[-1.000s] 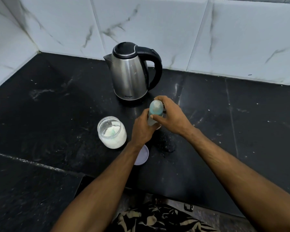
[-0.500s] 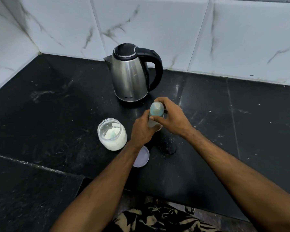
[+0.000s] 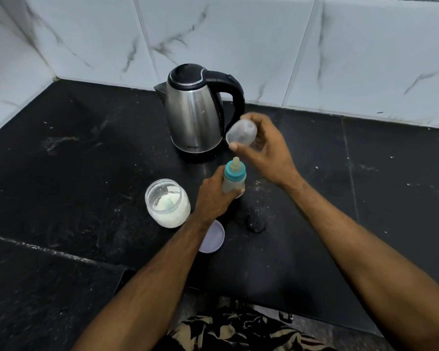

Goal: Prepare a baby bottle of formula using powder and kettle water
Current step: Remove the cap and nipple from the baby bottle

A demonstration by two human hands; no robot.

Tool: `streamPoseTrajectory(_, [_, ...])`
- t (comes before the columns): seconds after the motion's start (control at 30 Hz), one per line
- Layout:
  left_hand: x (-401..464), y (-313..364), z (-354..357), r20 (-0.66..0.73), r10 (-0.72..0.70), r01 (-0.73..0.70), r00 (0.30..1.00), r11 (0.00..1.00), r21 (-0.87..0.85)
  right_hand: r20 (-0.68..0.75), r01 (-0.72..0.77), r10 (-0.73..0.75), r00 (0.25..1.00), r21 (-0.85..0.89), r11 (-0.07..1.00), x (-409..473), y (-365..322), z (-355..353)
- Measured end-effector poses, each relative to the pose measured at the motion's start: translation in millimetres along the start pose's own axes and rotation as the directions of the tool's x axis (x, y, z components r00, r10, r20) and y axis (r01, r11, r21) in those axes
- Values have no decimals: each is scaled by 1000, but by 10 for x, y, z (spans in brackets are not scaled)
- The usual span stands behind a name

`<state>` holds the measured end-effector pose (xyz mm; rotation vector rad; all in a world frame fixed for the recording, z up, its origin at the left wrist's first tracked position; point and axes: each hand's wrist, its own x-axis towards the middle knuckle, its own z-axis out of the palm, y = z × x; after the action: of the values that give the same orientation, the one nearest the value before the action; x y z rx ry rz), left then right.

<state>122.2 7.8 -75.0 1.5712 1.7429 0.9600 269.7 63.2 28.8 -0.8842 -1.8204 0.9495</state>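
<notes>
- The left hand (image 3: 214, 196) is wrapped round the lower body of the bottle (image 3: 233, 182), fingers curled on it, holding it upright on the counter (image 3: 86, 153) in front of the kettle (image 3: 195, 112).
- The bottle has a teal collar and a pale teat on top, uncovered; its contents look cloudy, though the hand hides most of the body.
- The right hand (image 3: 266, 150) holds the clear cap (image 3: 241, 133) up and to the right of the bottle, apart from it, thumb and fingers pinched on the cap's rim, open end tilted down and left.
- The cap is level with the kettle's lower body, just beside it.
- The jar (image 3: 167, 202) stands open to the left of the left hand, with white powder and a greenish scoop inside.
- A pale lid (image 3: 213, 236) lies flat on the counter, partly under the left forearm.
- White marbled tiles (image 3: 238, 41) back the counter.
</notes>
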Motion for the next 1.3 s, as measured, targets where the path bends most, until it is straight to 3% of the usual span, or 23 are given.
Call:
streamPoseTrajectory(0.5, [-5, -11, 14, -1, 15, -15, 1000, 1000, -20, -167, -253, 244, 955, -35, 967, -322, 548, -286])
streamPoseTrajectory(0.87, [-9, -48, 30, 1, 22, -22, 1000, 999, -42, -455, -478, 384, 803, -108, 872, -569, 1101, -857])
streamPoseTrajectory(1.3, [11, -96, 54, 8, -7, 7, 1000, 999, -38, -398, -485, 384, 833, -191, 853, -697, 1398, -1017])
